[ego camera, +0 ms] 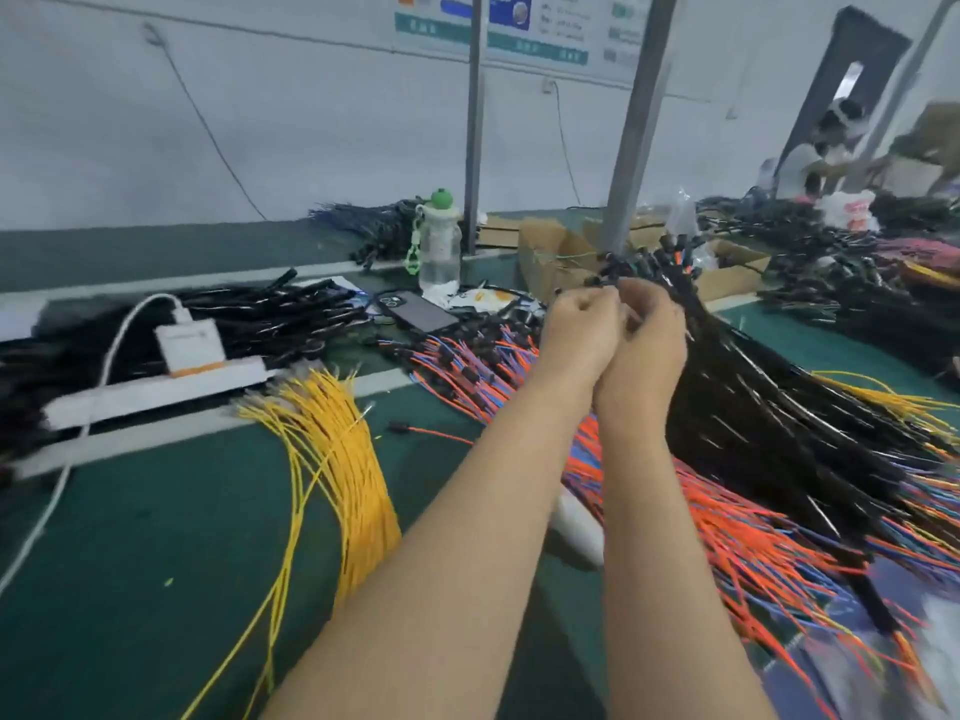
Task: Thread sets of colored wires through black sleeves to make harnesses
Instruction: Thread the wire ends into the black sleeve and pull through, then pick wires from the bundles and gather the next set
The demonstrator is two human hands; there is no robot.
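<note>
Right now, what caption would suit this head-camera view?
Left hand and right hand meet, fingers curled, above black sleeves, orange and blue wires and yellow wires.

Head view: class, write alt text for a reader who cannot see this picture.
Left hand and right hand meet with curled fingers at the top of a black sleeved harness bundle; what they hold is unclear. Yellow wires lie left on the green bench, orange and blue wires under the arms.
</note>
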